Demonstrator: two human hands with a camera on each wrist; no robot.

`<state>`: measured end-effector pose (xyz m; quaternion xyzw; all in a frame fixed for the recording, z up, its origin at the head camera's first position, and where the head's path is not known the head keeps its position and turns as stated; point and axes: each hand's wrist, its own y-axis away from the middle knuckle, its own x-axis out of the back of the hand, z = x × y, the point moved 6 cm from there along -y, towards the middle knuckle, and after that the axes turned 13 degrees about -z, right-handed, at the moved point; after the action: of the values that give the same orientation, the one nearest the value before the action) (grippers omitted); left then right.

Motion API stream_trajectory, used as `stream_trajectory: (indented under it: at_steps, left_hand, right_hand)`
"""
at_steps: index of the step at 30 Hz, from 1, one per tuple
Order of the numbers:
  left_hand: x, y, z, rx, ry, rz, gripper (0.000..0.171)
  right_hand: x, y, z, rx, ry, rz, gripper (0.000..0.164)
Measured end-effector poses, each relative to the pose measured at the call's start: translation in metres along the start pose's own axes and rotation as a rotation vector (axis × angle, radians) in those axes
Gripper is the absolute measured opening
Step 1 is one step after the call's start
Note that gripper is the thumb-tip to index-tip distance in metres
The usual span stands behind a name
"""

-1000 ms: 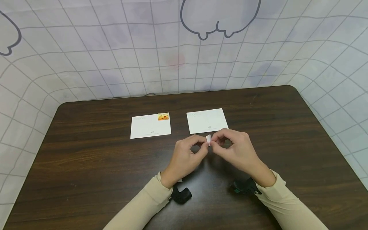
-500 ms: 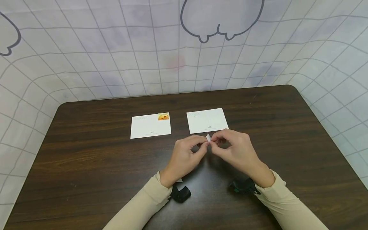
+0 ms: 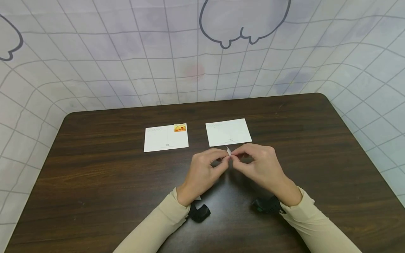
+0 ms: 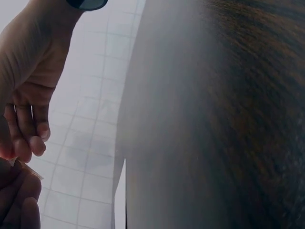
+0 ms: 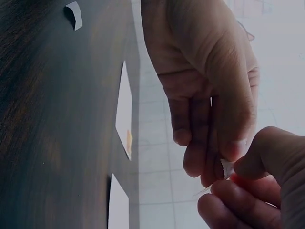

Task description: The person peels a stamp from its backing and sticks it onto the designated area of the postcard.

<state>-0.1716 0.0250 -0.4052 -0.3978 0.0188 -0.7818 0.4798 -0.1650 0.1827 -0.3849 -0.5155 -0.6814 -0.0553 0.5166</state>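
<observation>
A small postage stamp [image 3: 229, 151] with a toothed edge is held between both hands, its pale side showing in the head view. My left hand [image 3: 204, 172] pinches it from the left between thumb and index finger. From the right, my right hand [image 3: 261, 165] pinches it with thumb and fingertips. The toothed stamp [image 5: 227, 168] also shows between the fingertips in the right wrist view, partly covered by them. Just beyond the hands lies a white postcard [image 3: 228, 132] without a stamp. Left of it is another postcard [image 3: 164, 140] bearing an orange-yellow stamp [image 3: 180, 128] at its upper right corner.
A curled white paper scrap [image 5: 75, 15] lies on the dark wooden table [image 3: 95, 182], mostly hidden under the left wrist in the head view. Black wrist devices [image 3: 199, 213] are strapped at both cuffs. A grid-patterned cloth [image 3: 126, 63] rises behind the table.
The stamp has turned between the fingertips and now appears narrower, more edge-on. Both hands stay nearly in place, still pinching it. The postcards have not moved.
</observation>
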Motion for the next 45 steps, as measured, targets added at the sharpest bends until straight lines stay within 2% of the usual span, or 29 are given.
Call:
stream_trajectory:
  at_steps: [10, 30, 39, 45]
  left_hand:
    - [0.0000, -0.0001, 0.0046, -0.008, -0.040, -0.031, 0.011]
    - [0.0009, 0.0009, 0.0051, -0.012, -0.040, -0.013, 0.011]
    - [-0.0002, 0.0006, 0.0050, -0.016, -0.044, -0.007, 0.010]
    - [0.0000, 0.0004, 0.0037, -0.021, -0.028, -0.003, 0.010]
  right_hand:
    - [0.0000, 0.0001, -0.0030, 0.034, 0.025, 0.041, 0.014]
    - [0.0014, -0.0002, -0.0031, 0.022, -0.022, 0.049, 0.017]
    - [0.0027, -0.0013, -0.0063, 0.051, -0.021, 0.065, 0.018]
    - [0.0030, -0.0010, -0.0032, 0.025, -0.041, 0.045, 0.020]
